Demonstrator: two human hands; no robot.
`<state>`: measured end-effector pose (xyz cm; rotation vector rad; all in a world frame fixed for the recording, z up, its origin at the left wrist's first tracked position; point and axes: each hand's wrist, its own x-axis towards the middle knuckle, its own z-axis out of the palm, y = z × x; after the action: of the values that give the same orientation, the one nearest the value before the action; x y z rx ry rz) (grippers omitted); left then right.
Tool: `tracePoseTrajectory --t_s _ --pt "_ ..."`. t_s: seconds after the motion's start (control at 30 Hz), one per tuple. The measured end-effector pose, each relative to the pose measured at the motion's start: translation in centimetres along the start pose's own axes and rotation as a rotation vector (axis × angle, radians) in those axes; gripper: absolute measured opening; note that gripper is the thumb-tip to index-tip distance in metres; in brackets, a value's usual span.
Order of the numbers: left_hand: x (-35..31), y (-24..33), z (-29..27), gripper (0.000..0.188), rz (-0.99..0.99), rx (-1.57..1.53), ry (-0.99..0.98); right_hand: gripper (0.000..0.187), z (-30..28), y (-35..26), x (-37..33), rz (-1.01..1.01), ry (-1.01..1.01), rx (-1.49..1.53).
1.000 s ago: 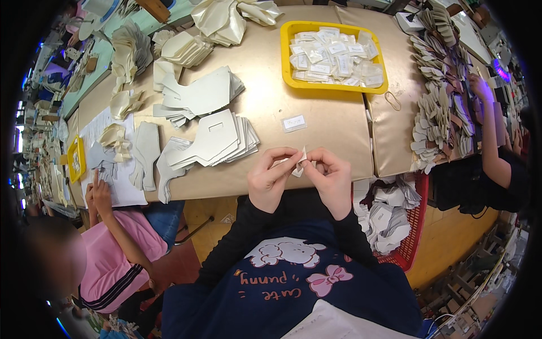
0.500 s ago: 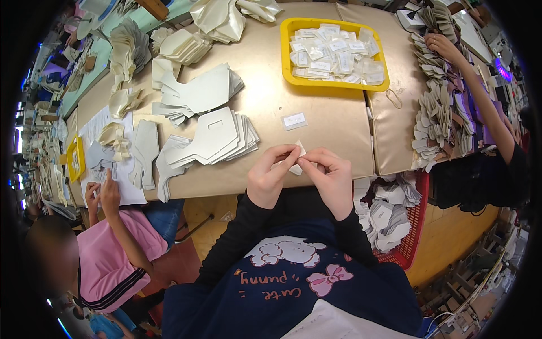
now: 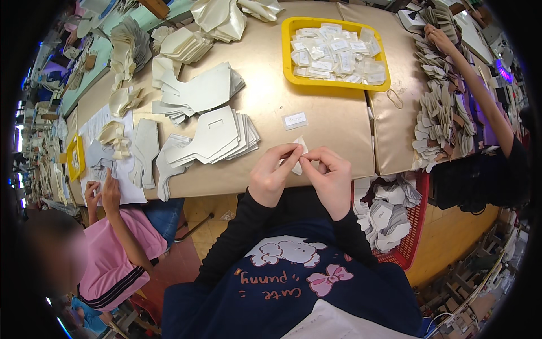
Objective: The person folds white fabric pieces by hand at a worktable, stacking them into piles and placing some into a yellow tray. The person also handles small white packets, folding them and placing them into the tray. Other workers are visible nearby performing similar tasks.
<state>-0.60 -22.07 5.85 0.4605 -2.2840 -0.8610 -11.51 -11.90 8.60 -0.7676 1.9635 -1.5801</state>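
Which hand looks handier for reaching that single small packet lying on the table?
Probably the left hand: the packet lies just beyond its fingers, slightly nearer than to the right hand.

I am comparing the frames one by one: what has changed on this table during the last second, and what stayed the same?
Both hands, left hand and right hand, kept pinching the small white piece, turning it slightly; the grip never opened. The co-worker's arm on the right reached up the table to the beige cut pieces. The yellow tray, the loose packet and the grey stacks stayed put.
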Motion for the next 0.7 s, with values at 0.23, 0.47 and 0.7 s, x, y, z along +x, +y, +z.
tracePoseTrajectory --t_s 0.23,0.47,0.7 --pt "-0.2 0.1 0.3 0.037 -0.104 -0.167 -0.027 0.007 0.0 1.2 0.1 0.031 -0.007 0.008" --pt "-0.3 0.2 -1.0 0.035 -0.397 -0.516 -0.168 0.005 -0.3 1.6 0.2 0.130 -0.102 0.159" --pt "0.1 1.0 -1.4 0.036 -0.678 -0.701 -0.121 0.004 -0.4 1.1 0.0 0.041 -0.119 0.091"
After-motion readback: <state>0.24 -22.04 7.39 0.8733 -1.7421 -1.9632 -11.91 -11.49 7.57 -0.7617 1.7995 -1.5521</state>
